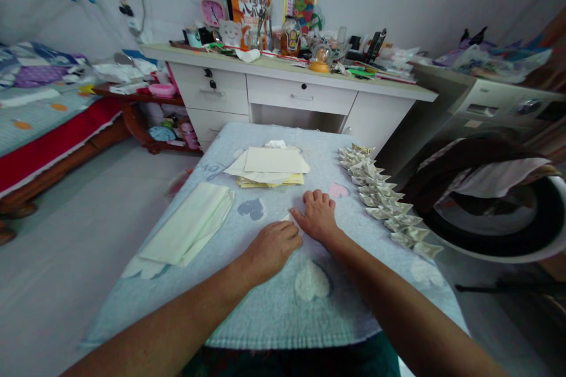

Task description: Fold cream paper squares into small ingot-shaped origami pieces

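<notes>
Between my hands a small piece of folded white paper lies on the cloth, mostly covered by fingers. My left hand is closed, its curled fingers pressed on that paper. My right hand rests palm down with its fingers spread, and its thumb reaches the paper's edge. Beyond them sits a stack of cream paper sheets. To the left is a pile of long pale folded paper. Along the right side stands a row of several folded paper pieces with pointed tips.
A light blue cloth with heart patterns covers the table. Behind it stands a white desk crowded with jars, a clock and a snack bag. A washing machine with its door open is at right, a bed at left.
</notes>
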The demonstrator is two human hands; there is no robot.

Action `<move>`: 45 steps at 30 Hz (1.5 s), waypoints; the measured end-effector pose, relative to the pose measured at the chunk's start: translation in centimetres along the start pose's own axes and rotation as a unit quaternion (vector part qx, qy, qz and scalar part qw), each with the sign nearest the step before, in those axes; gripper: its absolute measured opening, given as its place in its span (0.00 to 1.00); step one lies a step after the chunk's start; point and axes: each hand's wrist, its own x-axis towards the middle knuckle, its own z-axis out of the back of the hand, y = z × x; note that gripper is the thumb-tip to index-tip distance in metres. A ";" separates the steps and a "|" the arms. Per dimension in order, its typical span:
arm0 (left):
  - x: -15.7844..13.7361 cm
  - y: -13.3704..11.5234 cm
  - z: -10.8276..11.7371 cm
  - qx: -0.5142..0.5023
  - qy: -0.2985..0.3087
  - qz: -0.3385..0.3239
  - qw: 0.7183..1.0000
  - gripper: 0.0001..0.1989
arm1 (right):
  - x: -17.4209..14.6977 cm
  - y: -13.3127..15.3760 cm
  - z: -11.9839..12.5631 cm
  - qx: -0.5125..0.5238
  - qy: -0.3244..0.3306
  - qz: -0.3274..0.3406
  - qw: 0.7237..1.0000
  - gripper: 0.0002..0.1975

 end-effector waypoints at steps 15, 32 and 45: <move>-0.3 -0.3 0.3 -0.009 0.005 0.016 1.000 0.08 | -2.6 -3.8 1.2 0.037 0.053 0.095 0.993 0.29; -0.3 -1.1 0.3 0.045 0.020 0.023 0.999 0.08 | -1.5 -1.1 1.2 0.171 0.064 0.254 0.950 0.14; -3.1 -1.8 2.2 0.044 0.082 0.111 0.989 0.24 | -3.4 -0.9 3.0 0.064 0.079 0.295 0.950 0.19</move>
